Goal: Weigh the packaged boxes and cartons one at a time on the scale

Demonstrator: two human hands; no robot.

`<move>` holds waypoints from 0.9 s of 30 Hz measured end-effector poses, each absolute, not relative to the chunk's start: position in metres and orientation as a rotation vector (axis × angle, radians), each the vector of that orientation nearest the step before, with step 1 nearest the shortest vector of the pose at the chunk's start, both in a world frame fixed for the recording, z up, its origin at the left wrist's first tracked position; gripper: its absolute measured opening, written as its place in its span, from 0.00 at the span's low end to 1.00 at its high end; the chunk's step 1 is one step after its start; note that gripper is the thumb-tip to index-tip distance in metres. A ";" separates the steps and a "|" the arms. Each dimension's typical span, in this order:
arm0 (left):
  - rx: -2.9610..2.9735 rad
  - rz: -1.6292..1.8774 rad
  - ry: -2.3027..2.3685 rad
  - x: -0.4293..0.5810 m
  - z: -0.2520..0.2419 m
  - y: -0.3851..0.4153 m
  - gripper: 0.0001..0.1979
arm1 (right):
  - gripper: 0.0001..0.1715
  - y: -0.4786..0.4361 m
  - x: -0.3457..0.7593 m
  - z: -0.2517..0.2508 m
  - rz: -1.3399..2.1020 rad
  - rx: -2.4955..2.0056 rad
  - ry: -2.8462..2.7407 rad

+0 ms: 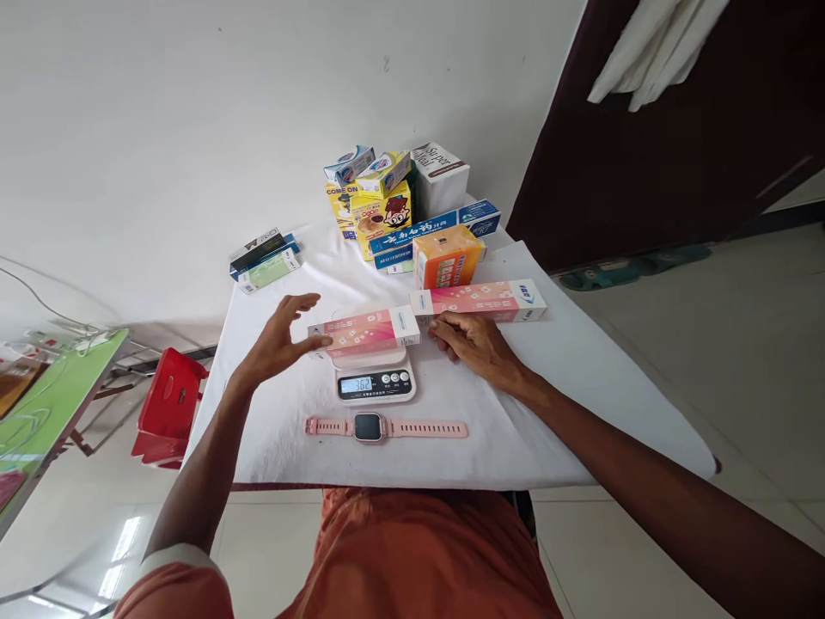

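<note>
A pink-and-white toothpaste box (364,331) lies across a white digital scale (375,387), whose display reads 362. My left hand (280,340) is at the box's left end with its fingers spread; the thumb comes up to the box edge. Curled fingers close my right hand (473,344), which rests just in front of a second pink toothpaste box (480,301). Whether those fingers grip anything is hidden. Closer to me, a pink-strapped smartwatch (369,426) is laid out flat.
Behind stand an orange box (446,258), a blue toothpaste box (435,234), yellow boxes (383,215) and a white box (442,180). Small boxes (267,262) lie at the back left of the white-covered table (277,456). A red chair (173,400) stands left.
</note>
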State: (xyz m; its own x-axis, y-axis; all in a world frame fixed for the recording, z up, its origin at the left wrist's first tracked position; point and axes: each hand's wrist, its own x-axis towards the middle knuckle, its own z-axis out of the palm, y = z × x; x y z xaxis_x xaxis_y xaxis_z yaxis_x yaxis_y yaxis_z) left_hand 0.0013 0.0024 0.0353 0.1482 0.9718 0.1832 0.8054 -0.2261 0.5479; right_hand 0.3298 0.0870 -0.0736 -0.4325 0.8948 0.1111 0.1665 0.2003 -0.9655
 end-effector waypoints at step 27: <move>2.058 0.512 2.146 -0.053 0.018 0.050 0.26 | 0.16 0.085 0.331 -0.064 1.253 -1.156 -1.807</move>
State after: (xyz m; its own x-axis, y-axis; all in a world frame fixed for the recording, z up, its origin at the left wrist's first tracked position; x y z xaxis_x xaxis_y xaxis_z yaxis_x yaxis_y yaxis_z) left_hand -0.0533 0.0502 0.0175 -0.0652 0.9877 0.1423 0.9456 0.0156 0.3248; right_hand 0.3309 0.0846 -0.0640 -0.4033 0.9147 0.0238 0.2984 0.1560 -0.9416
